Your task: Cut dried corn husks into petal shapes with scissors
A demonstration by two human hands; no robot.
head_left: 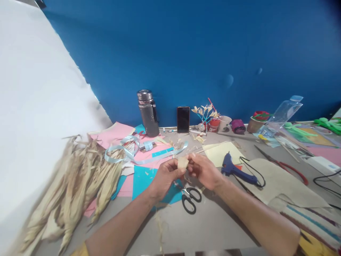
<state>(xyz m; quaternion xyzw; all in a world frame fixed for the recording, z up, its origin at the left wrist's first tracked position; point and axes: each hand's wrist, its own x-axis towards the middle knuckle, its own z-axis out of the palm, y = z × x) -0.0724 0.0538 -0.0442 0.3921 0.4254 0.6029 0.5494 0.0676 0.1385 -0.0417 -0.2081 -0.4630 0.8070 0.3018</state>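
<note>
A small pale piece of dried husk (183, 163) is held up between my two hands above the table. My left hand (167, 176) pinches it from the left with thumb and fingers. At its right edge, the closed fingertips of my right hand (204, 171) touch it. Black-handled scissors (190, 199) lie just below the hands, partly on a blue sheet (145, 181). A blue glue gun (238, 170) rests to the right of my right hand. A heap of dried corn husks (80, 181) lies at the left.
A dark flask (149, 113), an upright phone (183, 120) and husk flowers (205, 112) stand along the blue wall. Red-handled shears (285, 165) and a clear bottle (282, 115) are at the right. Light blue ribbon (125, 153) curls over pink paper.
</note>
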